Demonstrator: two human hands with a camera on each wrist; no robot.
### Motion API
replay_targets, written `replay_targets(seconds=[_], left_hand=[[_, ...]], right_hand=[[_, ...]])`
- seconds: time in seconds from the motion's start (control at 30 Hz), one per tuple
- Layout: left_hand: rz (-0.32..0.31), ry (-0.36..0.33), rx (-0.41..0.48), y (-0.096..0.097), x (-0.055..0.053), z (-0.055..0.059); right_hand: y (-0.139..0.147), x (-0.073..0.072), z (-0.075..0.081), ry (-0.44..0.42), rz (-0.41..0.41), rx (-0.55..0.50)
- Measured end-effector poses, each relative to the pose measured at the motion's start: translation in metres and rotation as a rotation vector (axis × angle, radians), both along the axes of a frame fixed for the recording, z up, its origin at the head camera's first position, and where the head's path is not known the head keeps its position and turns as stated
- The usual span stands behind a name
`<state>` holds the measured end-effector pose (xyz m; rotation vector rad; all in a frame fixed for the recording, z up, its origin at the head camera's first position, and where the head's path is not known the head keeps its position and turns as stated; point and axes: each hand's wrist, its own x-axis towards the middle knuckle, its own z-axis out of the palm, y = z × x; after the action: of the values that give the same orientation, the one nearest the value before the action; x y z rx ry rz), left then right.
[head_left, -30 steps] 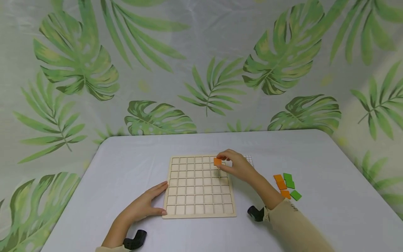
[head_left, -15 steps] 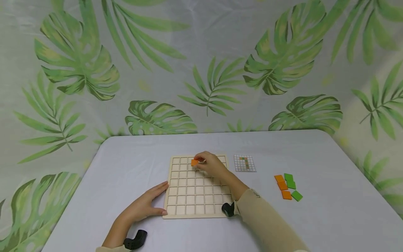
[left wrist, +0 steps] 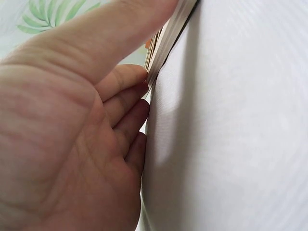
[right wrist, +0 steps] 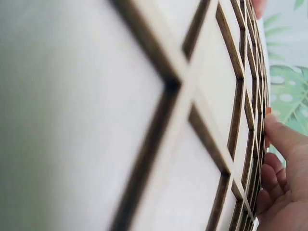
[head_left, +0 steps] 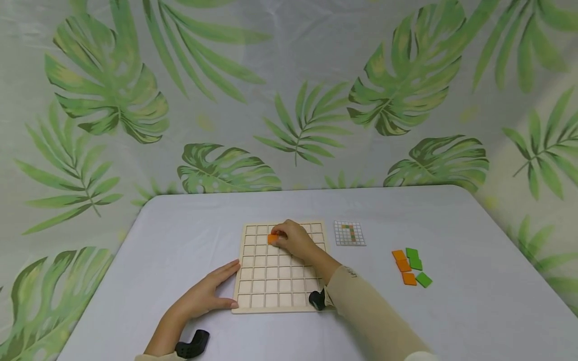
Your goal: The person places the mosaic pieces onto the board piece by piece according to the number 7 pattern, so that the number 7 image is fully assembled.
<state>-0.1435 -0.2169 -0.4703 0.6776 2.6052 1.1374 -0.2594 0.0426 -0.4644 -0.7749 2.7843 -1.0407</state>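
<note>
My right hand [head_left: 295,241] pinches an orange square tile [head_left: 272,238] between thumb and fingers, low over the wooden grid board [head_left: 285,286]. The tile is at the second row from the back, around the third column from the left. In the right wrist view, the thumb and fingertips of that hand [right wrist: 284,183] come right down at the grid, with a sliver of orange tile [right wrist: 268,110] showing. On the board's left side, my left hand [head_left: 205,295] rests with straight fingers along the edge and its thumb at the front left corner. Fingertips of the left hand [left wrist: 96,134] touch the board's side [left wrist: 166,41].
A small printed card [head_left: 349,234] with a coloured grid pattern lies right of the board. Farther right are several loose tiles, orange ones [head_left: 403,265] beside green ones [head_left: 416,263]. All lie on a white-covered table [head_left: 180,225] before a leaf-print cloth [head_left: 307,65].
My right hand has carried the orange tile leftward across the board's back rows, then slightly down and toward me. The card has come fully into view. My left hand stays in place.
</note>
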Motion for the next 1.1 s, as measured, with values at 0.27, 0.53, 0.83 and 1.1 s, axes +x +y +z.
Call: replay_targets(seconds=[0.27,0.53,0.83,1.1], left_hand=[[0.009,0.007,-0.008,-0.002,0.000,0.000],[0.002,0.001,-0.003,-0.002,0.000,-0.001],[0.003,-0.002,-0.010,-0.002,0.001,-0.002],[0.009,-0.007,-0.015,-0.002,0.001,-0.001]], right_hand=[[-0.006,0.001,0.000,-0.009,-0.046,0.021],[0.001,0.002,0.006,-0.082,-0.001,-0.055],[0.035,0.010,0.029,-0.099,0.063,-0.239],[0.089,0.031,0.049,0.022,0.008,-0.237]])
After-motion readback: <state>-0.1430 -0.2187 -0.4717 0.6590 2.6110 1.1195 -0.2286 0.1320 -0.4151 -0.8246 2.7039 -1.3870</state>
